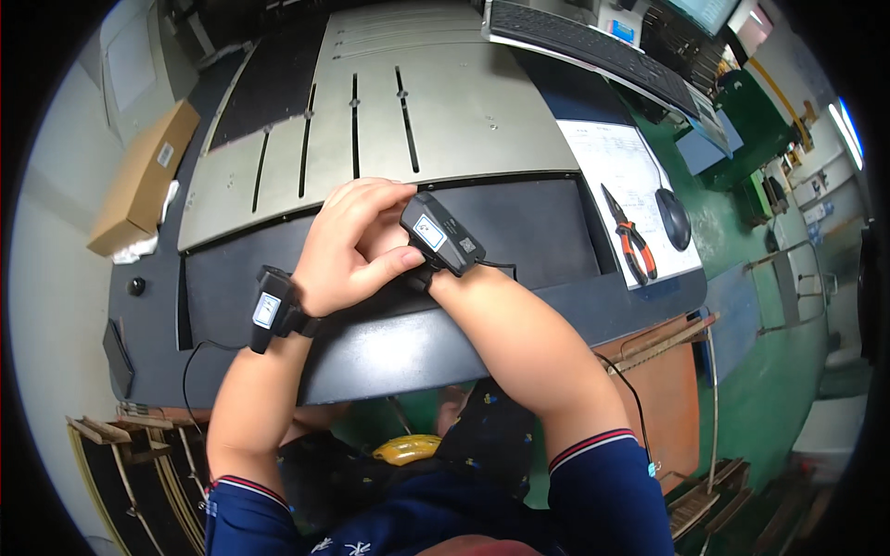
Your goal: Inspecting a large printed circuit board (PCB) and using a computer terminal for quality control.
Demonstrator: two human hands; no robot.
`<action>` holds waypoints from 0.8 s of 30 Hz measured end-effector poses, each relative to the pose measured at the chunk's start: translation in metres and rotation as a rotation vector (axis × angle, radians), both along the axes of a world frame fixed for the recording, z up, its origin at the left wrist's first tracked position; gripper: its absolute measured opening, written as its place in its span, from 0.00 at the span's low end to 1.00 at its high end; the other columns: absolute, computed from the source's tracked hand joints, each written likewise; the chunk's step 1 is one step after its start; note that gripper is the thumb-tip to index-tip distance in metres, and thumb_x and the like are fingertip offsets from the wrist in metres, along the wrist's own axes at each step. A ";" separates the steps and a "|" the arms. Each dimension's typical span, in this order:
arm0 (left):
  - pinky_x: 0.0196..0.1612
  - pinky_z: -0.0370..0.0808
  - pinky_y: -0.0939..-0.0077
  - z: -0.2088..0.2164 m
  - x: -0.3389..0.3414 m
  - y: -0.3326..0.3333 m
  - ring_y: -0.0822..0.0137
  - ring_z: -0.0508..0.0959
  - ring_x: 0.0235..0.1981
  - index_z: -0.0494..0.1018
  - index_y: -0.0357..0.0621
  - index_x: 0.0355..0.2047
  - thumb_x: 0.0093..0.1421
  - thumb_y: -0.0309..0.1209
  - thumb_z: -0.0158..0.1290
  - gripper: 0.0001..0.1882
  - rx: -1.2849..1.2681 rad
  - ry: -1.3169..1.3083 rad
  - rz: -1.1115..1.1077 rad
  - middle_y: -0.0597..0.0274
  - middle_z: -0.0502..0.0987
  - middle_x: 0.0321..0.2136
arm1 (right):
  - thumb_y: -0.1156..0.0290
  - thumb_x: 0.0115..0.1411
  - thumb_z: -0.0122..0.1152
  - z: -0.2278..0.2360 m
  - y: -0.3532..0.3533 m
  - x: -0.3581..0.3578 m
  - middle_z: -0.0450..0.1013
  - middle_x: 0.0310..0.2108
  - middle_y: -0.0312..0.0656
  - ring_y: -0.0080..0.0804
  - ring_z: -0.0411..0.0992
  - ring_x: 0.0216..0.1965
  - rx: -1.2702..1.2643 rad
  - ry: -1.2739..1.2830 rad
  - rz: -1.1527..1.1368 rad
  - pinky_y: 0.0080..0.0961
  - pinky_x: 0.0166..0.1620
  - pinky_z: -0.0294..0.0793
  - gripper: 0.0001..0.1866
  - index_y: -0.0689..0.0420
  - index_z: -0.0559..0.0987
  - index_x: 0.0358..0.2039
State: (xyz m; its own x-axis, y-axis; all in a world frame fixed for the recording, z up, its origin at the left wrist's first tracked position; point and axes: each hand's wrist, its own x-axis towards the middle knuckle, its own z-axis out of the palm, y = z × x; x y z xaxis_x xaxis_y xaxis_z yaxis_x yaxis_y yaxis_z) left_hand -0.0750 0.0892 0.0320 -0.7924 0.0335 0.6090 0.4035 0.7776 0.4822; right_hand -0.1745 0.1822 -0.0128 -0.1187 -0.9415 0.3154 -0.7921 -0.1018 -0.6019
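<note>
My left hand (pixel 348 246) reaches across to my right wrist, its fingers curled around the near side of a black wrist-worn device (pixel 445 236) with a white label. Thumb and forefinger press against the device's edge. Of my right hand (pixel 382 233), only a small patch of skin shows behind the left; its fingers are hidden. A second black device (pixel 275 306) of the same kind is strapped on my left wrist, with a thin cable running down from it. Both hands are above a dark recessed tray area (pixel 538 222) at the front of the worktop.
Behind my hands lies a grey metal plate (pixel 445 102) with long slots. Orange-handled pliers (pixel 633 243) and a black mouse (pixel 673 220) rest on printed paper (pixel 598 148) at right. A keyboard (pixel 584 46) is at the back; a cardboard box (pixel 148 176) stands left.
</note>
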 end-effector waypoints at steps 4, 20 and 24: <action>0.50 0.69 0.61 -0.012 0.006 -0.012 0.52 0.74 0.46 0.71 0.38 0.48 0.47 0.47 0.64 0.33 -0.080 0.014 -0.069 0.51 0.75 0.40 | 0.68 0.51 0.53 -0.001 0.001 0.007 0.76 0.25 0.47 0.45 0.75 0.31 0.044 -0.035 0.056 0.36 0.34 0.74 0.07 0.55 0.78 0.27; 0.49 0.70 0.68 0.001 0.018 -0.002 0.60 0.75 0.43 0.69 0.38 0.52 0.42 0.43 0.69 0.39 0.175 -0.140 -0.227 0.56 0.78 0.40 | 0.68 0.52 0.52 -0.004 0.004 0.021 0.76 0.26 0.47 0.44 0.75 0.32 0.104 -0.063 0.118 0.35 0.35 0.74 0.08 0.56 0.78 0.27; 0.42 0.71 0.68 -0.001 0.015 -0.001 0.60 0.76 0.37 0.74 0.43 0.45 0.41 0.45 0.69 0.32 0.134 -0.073 -0.234 0.60 0.78 0.36 | 0.68 0.52 0.52 -0.005 0.005 0.025 0.76 0.26 0.47 0.44 0.75 0.32 0.109 -0.073 0.130 0.35 0.35 0.74 0.08 0.56 0.78 0.28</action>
